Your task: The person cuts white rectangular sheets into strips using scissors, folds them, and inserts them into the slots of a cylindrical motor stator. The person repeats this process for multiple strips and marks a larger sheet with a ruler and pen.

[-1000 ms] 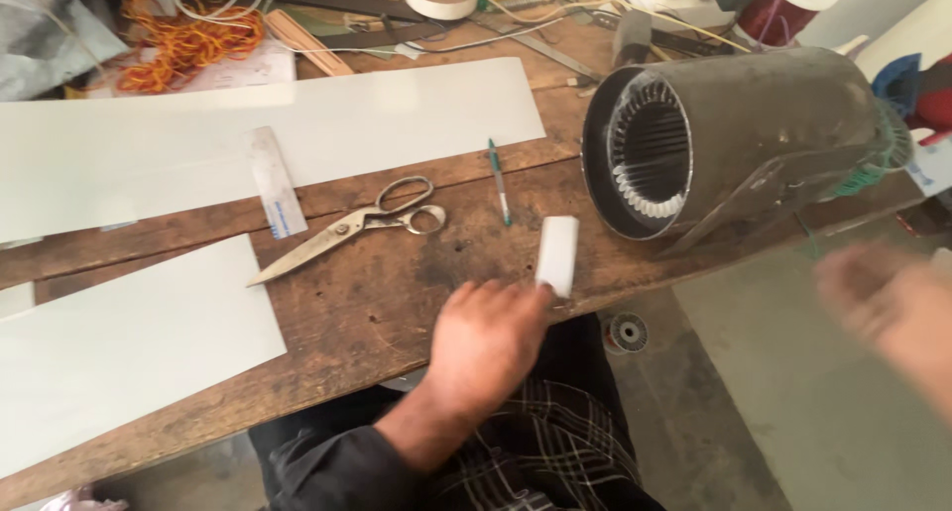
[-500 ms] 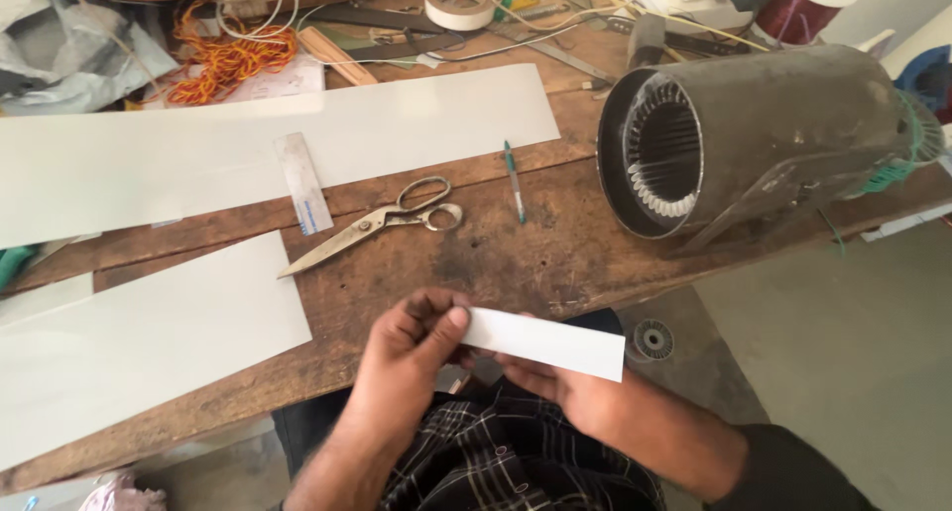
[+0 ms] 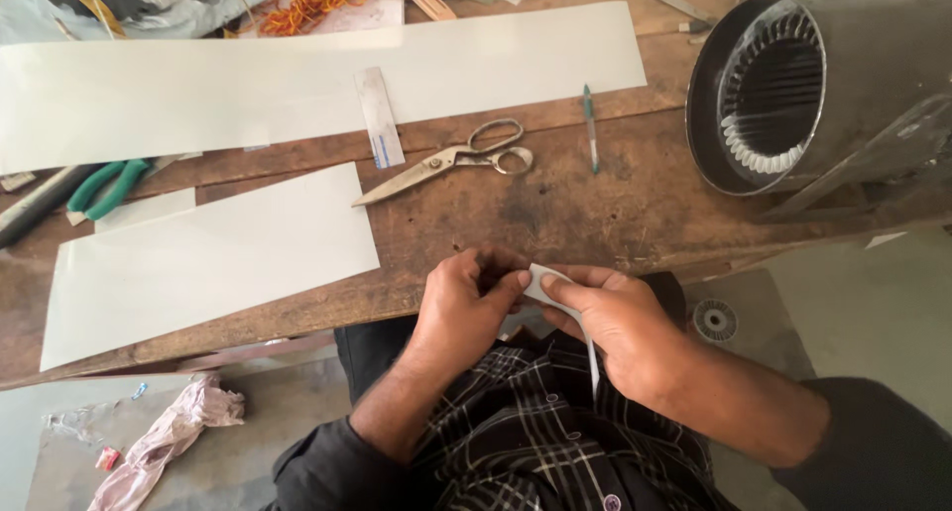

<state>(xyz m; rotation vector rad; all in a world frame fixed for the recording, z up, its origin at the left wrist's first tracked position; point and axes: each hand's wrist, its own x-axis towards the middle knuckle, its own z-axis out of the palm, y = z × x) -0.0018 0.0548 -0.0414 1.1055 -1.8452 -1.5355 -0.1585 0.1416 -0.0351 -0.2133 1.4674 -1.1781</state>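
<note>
Pinching white strip [image 3: 543, 283] — both hands, left hand [image 3: 466, 308], right hand [image 3: 615, 323] — at bench edge [image 3: 297, 318]

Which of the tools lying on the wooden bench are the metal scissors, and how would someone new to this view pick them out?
Start at the big grey motor housing at the right end of the worn wooden bench, then move left past the slim green pen. The metal scissors lie flat there, just above both hands, blades pointing left. Unlike the green-handled pliers far left, they are bare silver with two loop handles.
</note>
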